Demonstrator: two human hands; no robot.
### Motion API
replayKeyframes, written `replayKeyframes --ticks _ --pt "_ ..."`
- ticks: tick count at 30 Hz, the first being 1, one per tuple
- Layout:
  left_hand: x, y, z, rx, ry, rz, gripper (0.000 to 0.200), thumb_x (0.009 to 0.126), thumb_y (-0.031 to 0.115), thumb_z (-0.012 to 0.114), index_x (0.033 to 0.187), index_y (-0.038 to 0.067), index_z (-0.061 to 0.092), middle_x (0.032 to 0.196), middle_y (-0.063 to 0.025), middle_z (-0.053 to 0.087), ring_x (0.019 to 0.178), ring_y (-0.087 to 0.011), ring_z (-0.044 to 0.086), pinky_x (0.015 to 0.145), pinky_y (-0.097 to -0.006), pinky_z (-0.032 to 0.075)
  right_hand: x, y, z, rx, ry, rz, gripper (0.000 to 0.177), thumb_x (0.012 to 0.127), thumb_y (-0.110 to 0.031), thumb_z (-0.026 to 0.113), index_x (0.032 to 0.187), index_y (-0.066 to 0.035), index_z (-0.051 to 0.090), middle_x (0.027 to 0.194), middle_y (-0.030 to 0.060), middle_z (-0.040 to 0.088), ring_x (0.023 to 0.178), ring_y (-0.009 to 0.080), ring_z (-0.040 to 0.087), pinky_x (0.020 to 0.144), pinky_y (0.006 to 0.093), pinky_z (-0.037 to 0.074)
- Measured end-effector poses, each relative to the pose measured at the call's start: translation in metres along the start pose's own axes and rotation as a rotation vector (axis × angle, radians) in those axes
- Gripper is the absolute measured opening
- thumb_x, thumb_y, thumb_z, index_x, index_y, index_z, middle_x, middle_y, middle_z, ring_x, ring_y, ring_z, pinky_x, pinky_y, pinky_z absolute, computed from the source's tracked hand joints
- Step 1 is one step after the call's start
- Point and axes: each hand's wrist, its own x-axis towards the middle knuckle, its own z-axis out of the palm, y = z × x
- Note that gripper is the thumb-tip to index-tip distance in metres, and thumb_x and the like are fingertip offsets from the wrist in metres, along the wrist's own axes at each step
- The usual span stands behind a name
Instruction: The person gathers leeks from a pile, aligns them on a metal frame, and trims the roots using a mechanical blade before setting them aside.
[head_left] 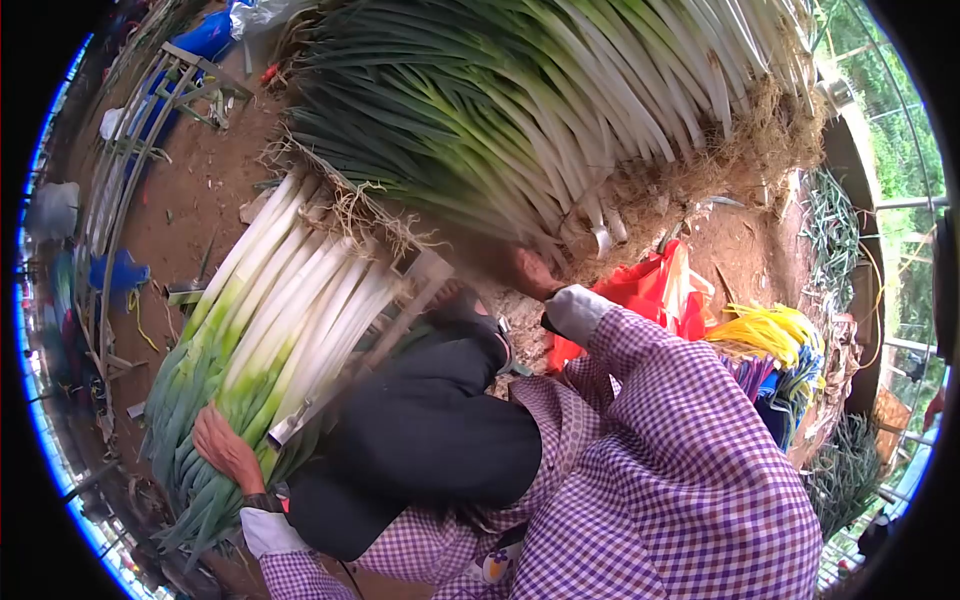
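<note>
My left hand lies on the green leaves of a bundle of leeks at the left, its fingers pressed against the stalks. The roots of that bundle point up and its leaves down. Beside the root ends of a large leek pile, my right hand is near the middle of the view. Motion blur and shadow hide its fingertips, and what they touch cannot be made out. A metal-edged frame runs along the right side of the bundle, by my knee.
Red plastic bags lie right of my right hand. Yellow ties and coloured ones fill a container beyond them. A metal rack stands at the left. More greens lie at the far right.
</note>
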Motion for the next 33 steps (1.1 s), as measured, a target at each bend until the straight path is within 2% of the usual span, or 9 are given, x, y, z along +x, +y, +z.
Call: replayKeyframes --ticks 1,2,5,8,11,20,25,31,33 --pt "0.0 -0.001 0.0 0.018 0.006 0.018 0.036 0.11 0.023 0.039 0.13 0.004 0.062 0.129 -0.0145 0.061 0.123 -0.0325 0.054 0.112 -0.0452 0.036 0.006 -0.006 0.009 -0.007 0.017 -0.051 0.037 0.1 -0.023 0.056 0.131 -0.004 0.063 0.123 0.0223 0.069 0.113 0.0325 0.067 0.095 0.0448 0.053" --pt "-0.001 -0.003 0.001 0.026 0.008 0.029 0.036 0.11 0.022 0.038 0.13 0.004 0.062 0.129 -0.0156 0.061 0.124 -0.0337 0.054 0.112 -0.046 0.037 0.022 -0.012 0.018 -0.013 -0.211 0.141 0.049 0.105 -0.015 0.04 0.151 -0.001 0.041 0.158 0.024 0.037 0.143 0.0351 0.045 0.117 0.0426 0.039" --pt "0.0 0.0 -0.003 -0.006 -0.011 0.015 0.035 0.109 0.021 0.039 0.13 0.003 0.062 0.129 -0.0158 0.061 0.124 -0.0343 0.054 0.112 -0.0463 0.037 0.042 -0.07 -0.007 -0.176 -0.083 0.049 0.05 0.1 -0.01 0.044 0.149 0.001 0.043 0.153 0.0275 0.042 0.138 0.0396 0.048 0.116 0.0462 0.041" --pt "-0.001 -0.001 -0.002 0.012 0.002 0.015 0.034 0.109 0.019 0.039 0.13 0.003 0.061 0.13 -0.0156 0.061 0.124 -0.0344 0.055 0.112 -0.0468 0.037 0.081 -0.066 0.019 -0.633 0.199 -0.145 0.051 0.096 -0.009 0.05 0.146 0.001 0.047 0.143 0.0306 0.05 0.124 0.0447 0.059 0.104 0.0523 0.049" --pt "-0.002 -0.007 0.006 0.034 0.008 0.027 0.033 0.109 0.018 0.039 0.129 0.004 0.061 0.129 -0.0154 0.061 0.125 -0.034 0.055 0.112 -0.047 0.037 0.116 -0.047 0.041 -0.68 0.216 -0.033 0.047 0.094 -0.011 0.053 0.139 0.002 0.054 0.132 0.0279 0.059 0.111 0.0438 0.064 0.093 0.0544 0.053" --pt "0.001 0.005 -0.004 -0.042 -0.024 -0.029 0.033 0.11 0.02 0.039 0.126 0.004 0.062 0.128 -0.0153 0.061 0.124 -0.0341 0.054 0.112 -0.0485 0.037 0.126 -0.059 0.039 -0.737 0.181 0.155 0.064 0.086 -0.025 0.063 0.142 0.003 0.051 0.143 0.0298 0.051 0.129 0.0446 0.052 0.11 0.0554 0.04" --pt "0.002 0.003 -0.005 -0.062 -0.023 -0.035 0.033 0.109 0.02 0.039 0.125 0.003 0.062 0.128 -0.0154 0.061 0.124 -0.0348 0.054 0.112 -0.049 0.037 0.09 -0.15 -0.044 -0.25 0.111 0.033 0.072 0.089 -0.037 0.066 0.148 0.001 0.046 0.144 0.0273 0.052 0.132 0.0439 0.051 0.113 0.0542 0.039" --pt "0.005 0.007 -0.008 -0.105 -0.013 -0.048 0.031 0.108 0.019 0.042 0.124 0.003 0.063 0.126 -0.0153 0.062 0.123 -0.0346 0.054 0.11 -0.0491 0.037 0.078 -0.084 0.019 -0.39 0.226 -0.152 0.079 0.084 -0.04 0.075 0.146 -0.001 0.045 0.134 0.0287 0.056 0.126 0.0449 0.054 0.109 0.0525 0.043" --pt "0.004 0.006 -0.009 -0.094 -0.006 -0.054 0.031 0.108 0.019 0.041 0.123 0.003 0.063 0.126 -0.0153 0.062 0.123 -0.0346 0.054 0.11 -0.0489 0.037 0.067 -0.076 0.037 -0.395 0.092 -0.11 0.079 0.081 -0.035 0.078 0.144 -0.001 0.047 0.129 0.0292 0.058 0.12 0.0454 0.056 0.104 0.0525 0.046"
